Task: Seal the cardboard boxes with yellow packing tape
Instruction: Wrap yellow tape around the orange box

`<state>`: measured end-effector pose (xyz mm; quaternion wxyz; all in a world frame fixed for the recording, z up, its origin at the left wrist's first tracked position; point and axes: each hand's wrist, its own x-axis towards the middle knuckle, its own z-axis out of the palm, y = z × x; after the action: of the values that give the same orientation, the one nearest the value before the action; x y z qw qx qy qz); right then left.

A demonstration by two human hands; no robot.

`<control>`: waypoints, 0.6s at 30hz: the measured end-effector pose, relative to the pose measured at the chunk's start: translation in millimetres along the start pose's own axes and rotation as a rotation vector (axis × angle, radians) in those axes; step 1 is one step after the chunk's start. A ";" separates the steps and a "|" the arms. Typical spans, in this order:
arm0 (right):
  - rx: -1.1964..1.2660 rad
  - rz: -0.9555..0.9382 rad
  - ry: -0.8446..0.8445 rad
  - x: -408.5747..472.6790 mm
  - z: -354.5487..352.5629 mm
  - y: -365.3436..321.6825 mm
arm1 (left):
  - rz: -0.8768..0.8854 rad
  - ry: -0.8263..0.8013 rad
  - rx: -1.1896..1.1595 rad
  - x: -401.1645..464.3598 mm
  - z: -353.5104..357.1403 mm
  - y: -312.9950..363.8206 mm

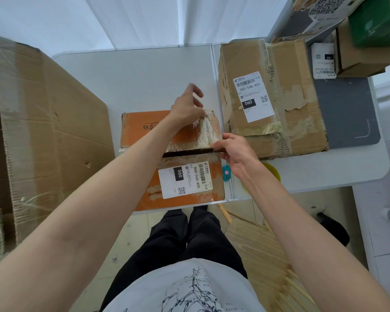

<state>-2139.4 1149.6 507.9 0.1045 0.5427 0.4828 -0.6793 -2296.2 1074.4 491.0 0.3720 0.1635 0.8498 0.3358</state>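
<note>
An orange cardboard box (144, 129) with a white shipping label lies on the white table (131, 82) in front of me, a dark gap showing between its two top flaps. My left hand (187, 106) pinches old crumpled whitish tape (208, 128) on the far flap. At the box's right edge, by the gap, my right hand (236, 154) pinches the flap's corner. A yellow tape roll (274, 173) peeks out on the table behind my right forearm.
A larger brown box (279, 93) with a label sits to the right. A big flattened carton (43, 122) stands at the left. A small teal cutter (226, 173) lies beside the orange box. Stacked boxes (360, 41) fill the far right; wooden slats (257, 244) lie on the floor.
</note>
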 end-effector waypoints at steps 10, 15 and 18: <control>-0.046 -0.002 -0.044 5.1 -2.1 -0.9 | 0.044 -0.150 0.079 21.2 -6.9 -2.4; -0.112 -0.021 -0.070 9.7 -0.4 -4.9 | 0.133 -0.101 0.138 19.8 -6.2 -7.3; -0.148 -0.019 -0.097 10.7 1.0 -8.5 | 0.187 0.000 0.174 12.9 0.0 -13.3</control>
<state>-2149.8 1157.2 503.5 0.1610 0.4952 0.5312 -0.6683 -2305.2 1071.6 475.1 0.3233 0.2736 0.8569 0.2938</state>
